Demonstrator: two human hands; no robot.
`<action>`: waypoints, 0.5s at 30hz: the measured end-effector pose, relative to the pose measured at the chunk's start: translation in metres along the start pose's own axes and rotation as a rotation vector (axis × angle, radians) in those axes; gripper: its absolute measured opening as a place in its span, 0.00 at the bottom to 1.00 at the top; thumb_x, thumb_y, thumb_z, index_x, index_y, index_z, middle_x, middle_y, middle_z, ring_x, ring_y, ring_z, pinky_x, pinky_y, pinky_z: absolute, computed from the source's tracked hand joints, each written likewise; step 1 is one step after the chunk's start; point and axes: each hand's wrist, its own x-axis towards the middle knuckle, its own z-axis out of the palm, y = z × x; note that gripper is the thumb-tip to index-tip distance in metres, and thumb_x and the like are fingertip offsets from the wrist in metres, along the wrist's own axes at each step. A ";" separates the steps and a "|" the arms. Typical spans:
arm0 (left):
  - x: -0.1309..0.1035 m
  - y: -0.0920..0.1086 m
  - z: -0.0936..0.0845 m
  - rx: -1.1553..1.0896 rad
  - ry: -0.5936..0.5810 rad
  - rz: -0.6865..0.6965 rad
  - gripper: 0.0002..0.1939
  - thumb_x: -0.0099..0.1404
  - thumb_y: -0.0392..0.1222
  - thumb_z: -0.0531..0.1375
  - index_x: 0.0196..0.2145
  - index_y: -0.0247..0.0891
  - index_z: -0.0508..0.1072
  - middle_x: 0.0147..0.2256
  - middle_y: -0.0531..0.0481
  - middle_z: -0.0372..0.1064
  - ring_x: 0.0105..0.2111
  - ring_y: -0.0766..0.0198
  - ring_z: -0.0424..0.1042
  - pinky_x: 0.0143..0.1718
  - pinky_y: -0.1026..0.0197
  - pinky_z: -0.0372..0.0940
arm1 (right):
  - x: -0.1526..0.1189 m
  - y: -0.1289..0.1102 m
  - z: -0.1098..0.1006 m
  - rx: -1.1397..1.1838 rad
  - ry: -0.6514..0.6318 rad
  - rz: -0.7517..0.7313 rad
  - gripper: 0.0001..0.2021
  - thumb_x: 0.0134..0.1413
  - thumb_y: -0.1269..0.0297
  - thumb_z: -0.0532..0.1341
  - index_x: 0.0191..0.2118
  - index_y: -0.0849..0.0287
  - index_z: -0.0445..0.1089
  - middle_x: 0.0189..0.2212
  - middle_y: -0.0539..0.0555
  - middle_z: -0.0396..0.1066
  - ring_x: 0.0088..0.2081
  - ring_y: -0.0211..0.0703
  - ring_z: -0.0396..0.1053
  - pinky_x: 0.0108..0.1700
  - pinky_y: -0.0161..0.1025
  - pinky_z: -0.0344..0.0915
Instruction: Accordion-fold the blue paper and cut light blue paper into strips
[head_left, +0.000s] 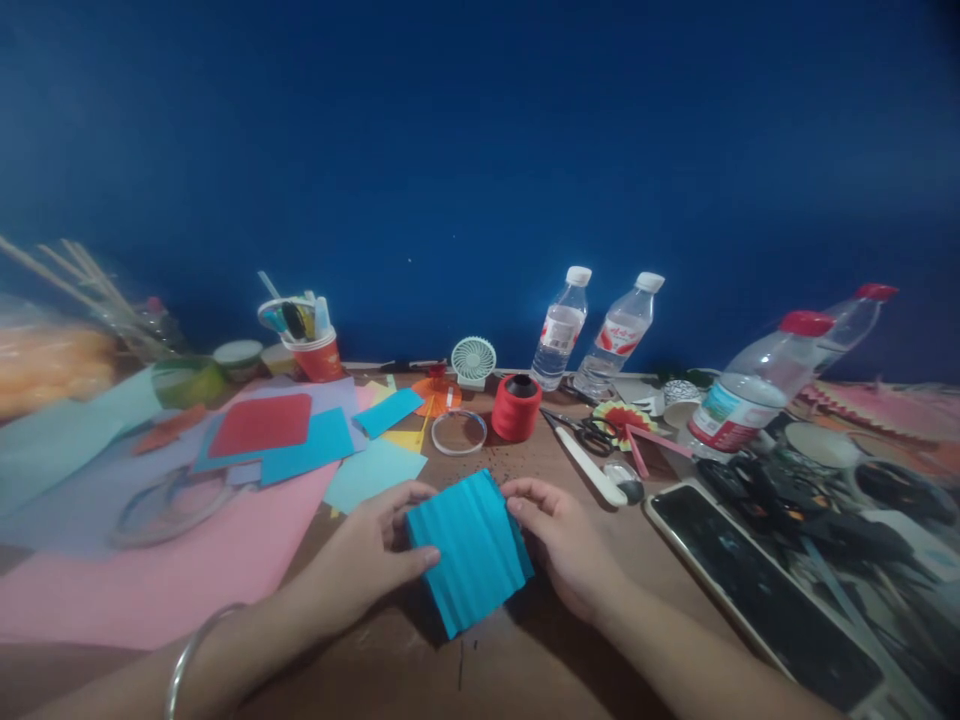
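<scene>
A blue sheet of paper (471,550), creased in accordion pleats, is held just above the brown table (495,670) near its front edge. My left hand (375,545) pinches its left edge, thumb on top; a silver bangle circles that wrist. My right hand (559,535) grips the paper's right edge with curled fingers. The pleats run from the far edge toward me.
Pink, blue and red paper sheets (262,440) lie at the left. A red thread spool (516,406), tape ring (459,432), small fan (473,360), pen cup (315,345) and water bottles (615,335) stand behind. Scissors (581,430) and a phone (757,590) are at the right.
</scene>
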 end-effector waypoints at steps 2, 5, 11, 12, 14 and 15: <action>-0.002 0.001 -0.001 -0.014 -0.115 0.036 0.21 0.53 0.37 0.63 0.45 0.40 0.64 0.39 0.50 0.70 0.40 0.58 0.69 0.40 0.59 0.63 | -0.002 -0.002 0.001 -0.055 0.013 -0.025 0.06 0.46 0.65 0.64 0.32 0.60 0.70 0.23 0.48 0.68 0.26 0.36 0.60 0.29 0.33 0.54; -0.002 0.000 -0.001 -0.047 -0.188 0.035 0.20 0.56 0.40 0.61 0.47 0.42 0.64 0.42 0.49 0.69 0.44 0.57 0.68 0.42 0.58 0.62 | -0.006 -0.006 0.004 -0.223 -0.029 -0.089 0.03 0.46 0.68 0.63 0.31 0.60 0.71 0.24 0.48 0.69 0.28 0.38 0.63 0.30 0.34 0.55; 0.006 0.005 0.009 0.112 0.045 0.052 0.10 0.55 0.39 0.61 0.37 0.39 0.69 0.33 0.52 0.67 0.36 0.61 0.67 0.37 0.62 0.61 | -0.011 -0.010 0.011 -0.543 -0.185 -0.220 0.05 0.51 0.70 0.58 0.33 0.57 0.71 0.27 0.49 0.71 0.31 0.41 0.67 0.33 0.35 0.59; 0.007 0.007 0.011 0.128 0.046 0.040 0.08 0.54 0.38 0.61 0.35 0.38 0.70 0.31 0.53 0.67 0.34 0.62 0.67 0.35 0.62 0.61 | -0.011 -0.010 0.011 -0.576 -0.195 -0.237 0.06 0.51 0.71 0.58 0.33 0.57 0.71 0.28 0.49 0.72 0.32 0.42 0.68 0.33 0.35 0.60; 0.008 0.011 0.014 0.144 0.052 0.021 0.05 0.54 0.37 0.61 0.31 0.37 0.71 0.27 0.55 0.65 0.30 0.64 0.66 0.30 0.64 0.59 | -0.010 -0.010 0.011 -0.634 -0.198 -0.274 0.07 0.50 0.71 0.58 0.34 0.56 0.72 0.29 0.50 0.73 0.33 0.42 0.69 0.35 0.35 0.61; 0.008 0.012 0.015 0.149 0.063 0.014 0.04 0.54 0.38 0.61 0.30 0.37 0.71 0.25 0.55 0.64 0.28 0.64 0.65 0.28 0.65 0.58 | -0.010 -0.009 0.010 -0.655 -0.194 -0.289 0.07 0.50 0.71 0.58 0.35 0.56 0.72 0.30 0.50 0.73 0.33 0.42 0.69 0.35 0.35 0.61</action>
